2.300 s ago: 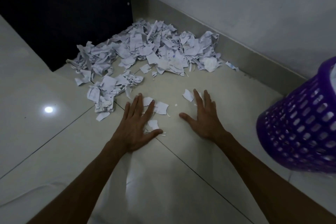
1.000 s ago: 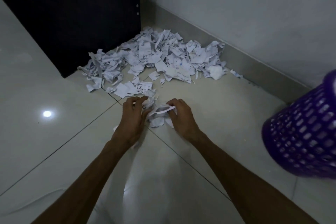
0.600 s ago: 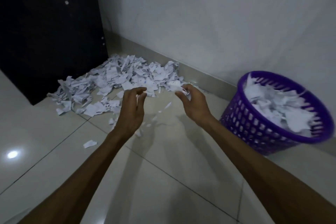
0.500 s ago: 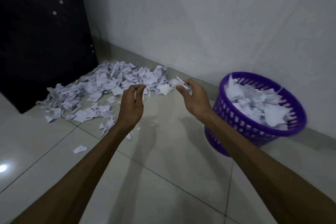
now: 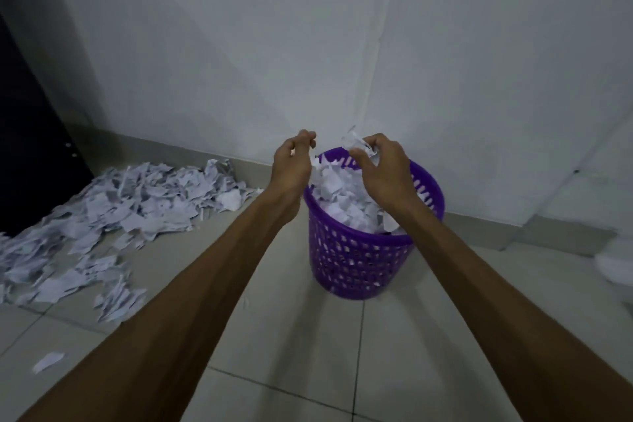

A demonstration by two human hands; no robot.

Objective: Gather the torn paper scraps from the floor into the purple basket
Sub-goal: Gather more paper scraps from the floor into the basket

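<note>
- Glossy tiled floor (image 5: 308,353) meeting a plain pale wall (image 5: 308,44).
- One stray scrap (image 5: 48,361) lies nearest; a ragged heap of torn paper scraps (image 5: 120,212) spreads at left.
- One purple basket (image 5: 359,264), round, perforated plastic, nearly full of scraps.
- Two hands above its rim: left hand (image 5: 291,168) has curled fingers, its contents unclear; right hand (image 5: 383,168) pinches crumpled scraps.

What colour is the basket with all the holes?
Purple. The basket shows clearly in the head view, standing on the floor and filled with white paper scraps.
</note>
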